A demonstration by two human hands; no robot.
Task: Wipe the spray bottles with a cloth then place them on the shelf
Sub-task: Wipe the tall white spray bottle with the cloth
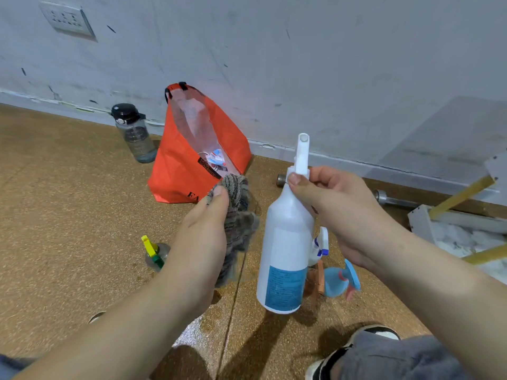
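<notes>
My right hand [337, 212] grips the neck of a white spray bottle [286, 250] with a blue label and holds it upright above the floor. My left hand [204, 231] holds a grey striped cloth [237, 223] just left of the bottle, a small gap between them. On the floor stand three other spray bottles: a clear one with a yellow and green head [155, 253], a blue one with a pink trigger [338, 279], and a clear one with a white and blue head [319, 244], partly hidden behind the held bottle.
An orange bag [181, 171] leans open against the wall beside a dark water bottle [134, 133]. A white shelf with yellow bars [452, 223] lies at the right, with metal tubes [392, 200] near it. My shoe [365, 344] is at the bottom right on the cork floor.
</notes>
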